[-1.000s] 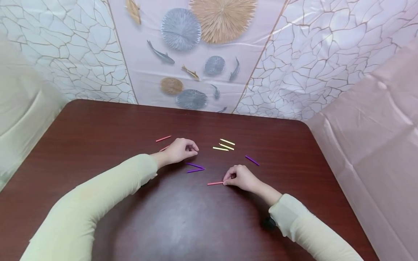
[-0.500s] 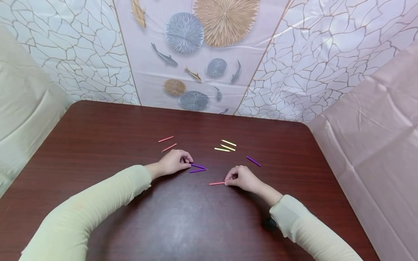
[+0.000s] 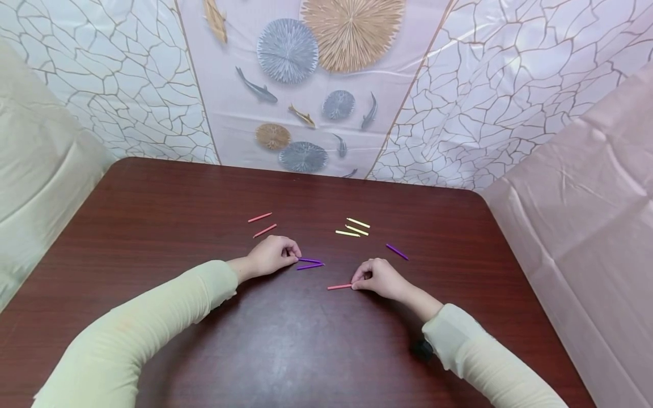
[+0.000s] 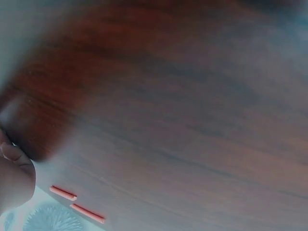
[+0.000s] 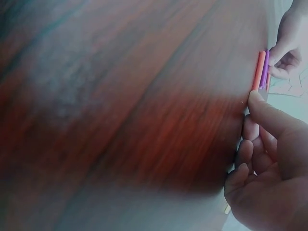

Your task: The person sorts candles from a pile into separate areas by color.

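Observation:
On the table my left hand [image 3: 275,254] pinches the left end of a thin purple candle [image 3: 309,260]. A second purple candle [image 3: 309,267] lies just below it, their right ends close together so they form a narrow V. Nearer to me, my right hand [image 3: 380,278] holds a pinkish-red candle [image 3: 339,287] by its right end, thumb against fingers. That red candle [image 5: 259,70] shows beyond the thumb in the right wrist view. Only part of my left hand [image 4: 16,178] appears in the left wrist view, and what it pinches is hidden there.
Two pinkish-red candles [image 3: 264,230] lie behind my left hand. Several yellow candles [image 3: 348,233] are grouped at the middle back, and a lone purple candle [image 3: 397,252] lies right of them. Patterned cloth [image 3: 352,141] hangs beyond the dark table's [image 3: 168,181] far edge.
My left hand has come down toward me and taken the end of the upper purple candle, turning it slightly flatter. The right hand stays at the red candle. The head view has shifted slightly.

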{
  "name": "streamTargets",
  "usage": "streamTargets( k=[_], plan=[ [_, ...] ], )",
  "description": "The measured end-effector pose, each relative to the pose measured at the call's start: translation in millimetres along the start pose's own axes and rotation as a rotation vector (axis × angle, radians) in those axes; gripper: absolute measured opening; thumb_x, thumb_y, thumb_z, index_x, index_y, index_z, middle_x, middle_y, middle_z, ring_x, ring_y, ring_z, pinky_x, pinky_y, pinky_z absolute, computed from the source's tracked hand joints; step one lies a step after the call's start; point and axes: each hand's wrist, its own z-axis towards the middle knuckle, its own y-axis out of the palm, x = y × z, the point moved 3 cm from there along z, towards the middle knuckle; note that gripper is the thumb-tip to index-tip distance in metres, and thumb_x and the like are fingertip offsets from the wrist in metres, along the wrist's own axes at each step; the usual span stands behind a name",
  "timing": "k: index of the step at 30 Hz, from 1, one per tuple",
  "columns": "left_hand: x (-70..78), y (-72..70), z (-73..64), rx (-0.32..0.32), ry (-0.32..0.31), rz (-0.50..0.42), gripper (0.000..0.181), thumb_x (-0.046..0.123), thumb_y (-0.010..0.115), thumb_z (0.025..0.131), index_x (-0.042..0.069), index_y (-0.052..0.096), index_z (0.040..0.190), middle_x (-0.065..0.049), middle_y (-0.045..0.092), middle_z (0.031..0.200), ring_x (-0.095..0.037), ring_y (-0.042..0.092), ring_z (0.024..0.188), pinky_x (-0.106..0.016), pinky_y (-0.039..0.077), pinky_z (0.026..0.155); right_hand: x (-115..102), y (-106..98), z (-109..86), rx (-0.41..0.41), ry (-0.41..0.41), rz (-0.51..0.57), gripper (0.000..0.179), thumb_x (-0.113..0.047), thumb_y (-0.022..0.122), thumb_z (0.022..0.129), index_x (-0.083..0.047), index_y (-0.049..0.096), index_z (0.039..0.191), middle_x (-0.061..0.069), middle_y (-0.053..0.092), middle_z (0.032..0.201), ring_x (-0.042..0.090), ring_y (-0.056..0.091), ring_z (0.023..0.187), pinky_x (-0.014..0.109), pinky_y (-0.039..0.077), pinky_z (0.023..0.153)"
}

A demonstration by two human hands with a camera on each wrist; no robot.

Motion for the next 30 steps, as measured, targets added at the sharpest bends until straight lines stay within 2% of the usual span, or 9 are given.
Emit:
streamTargets(
  k=[8,15,30],
  plan=[
    [-2.1,-1.3,-6.1,0.009,-0.001,0.017,0.006,0.007,0.065,0.081,0.011,0.069,0.081,0.003,0.063,0.071,-0.002,0.051,0.064,-0.018,0.042,0.063,1.0,0.8,1.6,-0.007,-0.018,0.014,0.004,-0.014,0.075,0.076,-0.012,0.072,0.074,-0.003,0.067,0.071,0.0,0.047,0.067,0.019,0.039,0.065],
    [-0.6,-4.8,-12.6,0.021,0.024,0.03,0.005,0.007,0.065,0.08,0.009,0.069,0.081,0.002,0.063,0.07,-0.003,0.051,0.064,-0.019,0.042,0.061,3.8,-5.1,8.3,0.028,0.011,0.049,0.005,-0.013,0.075,0.075,-0.009,0.073,0.074,-0.001,0.067,0.07,-0.001,0.047,0.065,0.018,0.039,0.062],
    [-3.7,-6.0,-26.7,0.03,-0.015,0.0,0.004,0.008,0.066,0.081,0.009,0.069,0.082,0.003,0.063,0.071,-0.002,0.05,0.064,-0.018,0.041,0.062,-2.3,-28.0,42.9,0.113,0.1,0.059,0.005,-0.011,0.073,0.078,-0.007,0.073,0.077,0.005,0.07,0.075,0.006,0.051,0.066,0.02,0.041,0.063]
  ],
)
